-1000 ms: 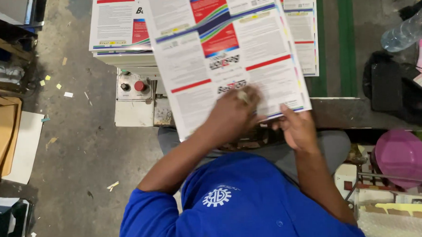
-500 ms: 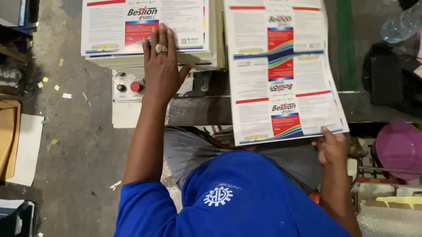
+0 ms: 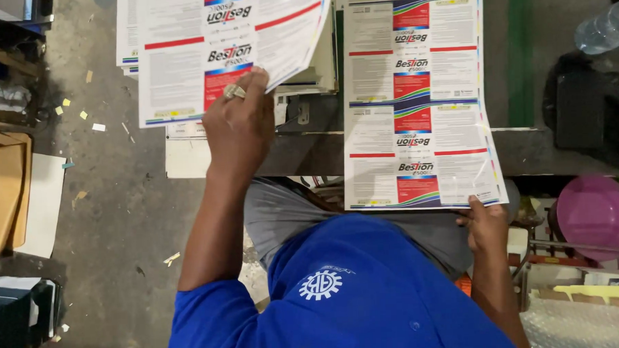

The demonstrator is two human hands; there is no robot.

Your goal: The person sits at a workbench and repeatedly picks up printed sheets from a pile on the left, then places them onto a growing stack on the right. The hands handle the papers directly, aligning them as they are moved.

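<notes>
My left hand [image 3: 239,121], a ring on one finger, grips the lower edge of a large printed sheet [image 3: 182,55] with red, blue and white label panels. The sheet is raised and curls over the left pile. My right hand [image 3: 486,223] pinches the near right corner of a second printed sheet [image 3: 417,101], which lies flat on the dark bench [image 3: 302,154] and hangs over its near edge. My blue shirt and grey trousers fill the bottom of the view.
A pink basin [image 3: 595,215] sits at the lower right and a clear plastic bottle [image 3: 606,26] at the upper right, above a black bag [image 3: 588,109]. Brown cardboard [image 3: 1,191] and white board lie on the grey floor [image 3: 119,215] at left, among paper scraps.
A sheet held by both hands was laid down at the right. My left hand reached to the left pile and has now lifted a sheet off it, toward the right.
</notes>
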